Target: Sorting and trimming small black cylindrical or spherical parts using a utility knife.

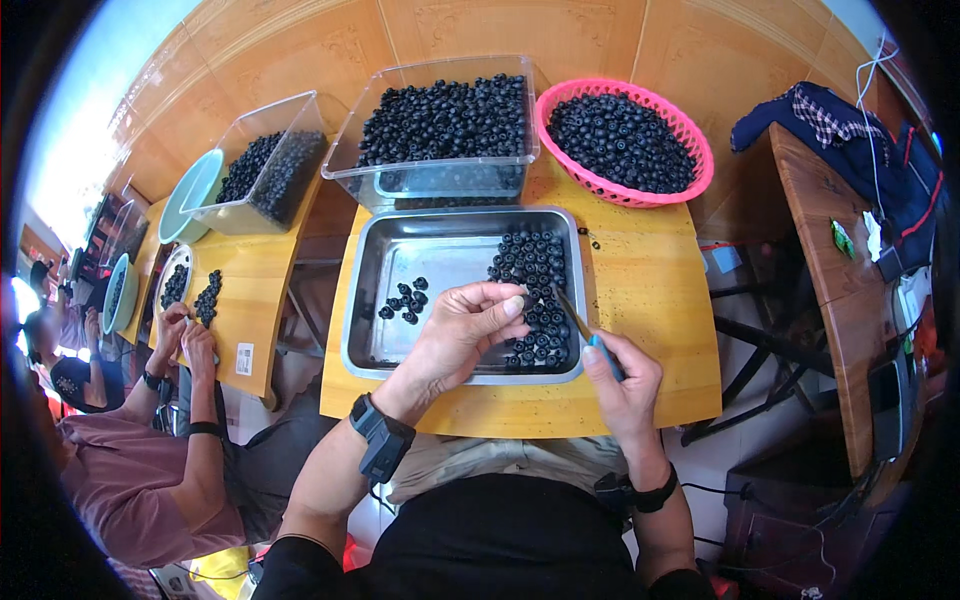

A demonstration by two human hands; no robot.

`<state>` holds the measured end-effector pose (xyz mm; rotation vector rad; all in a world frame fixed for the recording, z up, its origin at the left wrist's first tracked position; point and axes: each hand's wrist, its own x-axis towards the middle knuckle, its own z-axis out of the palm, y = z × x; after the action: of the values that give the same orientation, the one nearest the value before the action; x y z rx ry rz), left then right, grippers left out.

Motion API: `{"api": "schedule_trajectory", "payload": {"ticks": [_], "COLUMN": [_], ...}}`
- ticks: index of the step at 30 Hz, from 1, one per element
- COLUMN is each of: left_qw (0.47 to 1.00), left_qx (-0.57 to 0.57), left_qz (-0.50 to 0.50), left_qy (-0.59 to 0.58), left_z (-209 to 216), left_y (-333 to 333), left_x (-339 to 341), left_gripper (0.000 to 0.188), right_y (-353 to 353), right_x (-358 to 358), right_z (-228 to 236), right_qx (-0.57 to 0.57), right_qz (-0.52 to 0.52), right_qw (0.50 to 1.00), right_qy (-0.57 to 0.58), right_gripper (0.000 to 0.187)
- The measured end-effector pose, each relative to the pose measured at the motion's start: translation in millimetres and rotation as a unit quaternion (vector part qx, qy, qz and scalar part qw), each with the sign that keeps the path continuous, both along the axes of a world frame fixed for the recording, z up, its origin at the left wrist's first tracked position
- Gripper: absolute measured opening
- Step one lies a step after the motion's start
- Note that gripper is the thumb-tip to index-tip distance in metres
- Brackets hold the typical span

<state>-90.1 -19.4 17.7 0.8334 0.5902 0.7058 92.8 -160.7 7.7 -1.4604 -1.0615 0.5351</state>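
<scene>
A shallow metal tray [440, 252] lies on the wooden table before me. My left hand [463, 328] hovers over its middle, thumb and fingers pinched together; whatever they hold is too small or hidden to name. In my right hand [628, 388], at the tray's right front corner, is a slim blue-handled tool [604, 356], its thin metal tip pointing up and left toward the left fingers. Many small round black pieces [532, 256], some with a hole in the middle, fill the tray's right side. A smaller cluster of black pieces [405, 301] lies left of centre.
Behind the tray stand a clear plastic bin [445, 125] and a pink basket [625, 142], both heaped with black pieces. At left, a co-worker's hands [188, 335] work at another table [245, 300] near a second bin [268, 175]. A wooden side table [835, 260] stands at right.
</scene>
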Motion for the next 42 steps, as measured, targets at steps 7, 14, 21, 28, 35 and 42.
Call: {"api": "schedule_trajectory", "payload": {"ticks": [7, 14, 21, 28, 35, 42], "left_qw": [0.996, 0.986, 0.980, 0.974, 0.973, 0.983], "left_qx": [-0.047, -0.076, -0.102, -0.105, -0.099, -0.005], "left_qz": [-0.027, -0.049, -0.055, -0.067, -0.060, -0.083], "left_qy": [-0.077, -0.137, -0.163, -0.191, -0.199, -0.165], "left_z": [-1, -7, -10, -15, -8, 14], "left_y": [-13, -18, -23, -24, -28, -33], "left_x": [2, -2, -4, -7, -12, -26], "left_gripper": [0.017, 0.015, 0.019, 0.020, 0.017, 0.011], "right_y": [3, 2, 3, 2, 2, 4], "right_x": [-13, -16, -17, -16, -14, 18], "right_z": [3, 9, 10, 13, 21, -2], "right_qx": [0.044, 0.050, 0.069, 0.076, 0.072, 0.020], "right_qz": [0.037, 0.056, 0.065, 0.067, 0.088, -0.042], "right_qw": [0.997, 0.993, 0.989, 0.987, 0.985, 0.998], "right_qy": [-0.054, -0.089, -0.113, -0.124, -0.132, -0.032], "right_gripper": [0.034, 0.035, 0.034, 0.034, 0.033, 0.032]}}
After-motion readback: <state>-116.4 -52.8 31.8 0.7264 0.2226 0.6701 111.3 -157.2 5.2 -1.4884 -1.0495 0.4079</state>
